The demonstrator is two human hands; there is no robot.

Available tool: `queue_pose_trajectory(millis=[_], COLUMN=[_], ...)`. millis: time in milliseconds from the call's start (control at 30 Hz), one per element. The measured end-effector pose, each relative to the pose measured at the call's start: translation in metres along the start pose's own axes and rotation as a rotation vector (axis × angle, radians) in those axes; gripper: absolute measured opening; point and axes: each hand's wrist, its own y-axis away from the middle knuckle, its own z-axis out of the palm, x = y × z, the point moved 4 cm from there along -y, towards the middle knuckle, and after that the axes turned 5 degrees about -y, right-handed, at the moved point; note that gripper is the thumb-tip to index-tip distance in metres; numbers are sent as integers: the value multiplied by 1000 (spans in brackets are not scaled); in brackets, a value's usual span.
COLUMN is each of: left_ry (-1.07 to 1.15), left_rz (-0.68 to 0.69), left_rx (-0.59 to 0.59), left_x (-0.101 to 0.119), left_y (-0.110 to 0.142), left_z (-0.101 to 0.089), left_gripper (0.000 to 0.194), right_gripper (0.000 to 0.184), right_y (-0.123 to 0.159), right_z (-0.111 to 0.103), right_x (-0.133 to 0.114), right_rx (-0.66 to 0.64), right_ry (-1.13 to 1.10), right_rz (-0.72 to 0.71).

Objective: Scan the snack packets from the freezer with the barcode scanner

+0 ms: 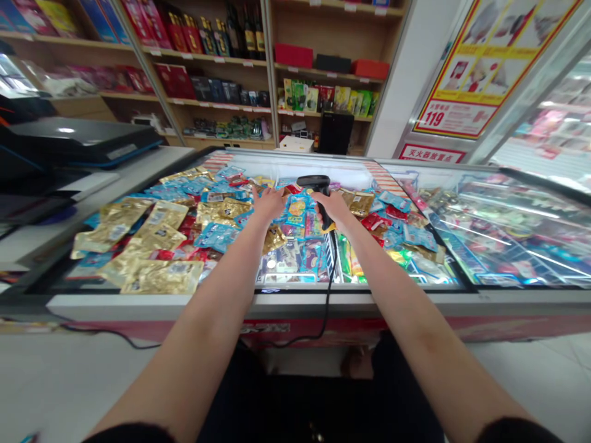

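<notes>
My right hand (pixel 333 206) is wrapped round the handle of a black barcode scanner (pixel 314 181), its head pointing left and its cable hanging down in front of the freezer. To its left, my left hand (pixel 268 202) reaches over the heap with its fingers apart; it seems to touch the packets there. A blue snack packet (pixel 296 208) with a yellow picture lies between my hands. Gold packets (pixel 161 277) are piled to the left. More blue packets (pixel 217 236) and red packets (pixel 375 221) are mixed around, all on the freezer's glass top.
The chest freezer (pixel 406 299) has a pale front rim, and its right section (pixel 512 227) shows goods under glass. A dark machine (pixel 83 141) stands on the counter at left. Stocked shelves (pixel 231 107) line the back. A black cable (pixel 106 332) trails at lower left.
</notes>
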Motion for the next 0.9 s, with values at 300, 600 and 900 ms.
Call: queue_pose_trajectory(millis=[300,600,900], left_ry=[16,-24,137], left_rz=[-35,-21,-104], left_rx=[-14,31,-43], left_x=[11,22,20], left_y=[2,7,5], left_z=[-1,-6,-10], left_gripper=[42,44,51], right_gripper=[29,28,27], right_y=[1,3,7], right_z=[0,-10,-10], right_x=[10,9,9], right_rx=[21,51,30], right_ry=[-20,-43,-52], right_rz=[-1,-39,-44])
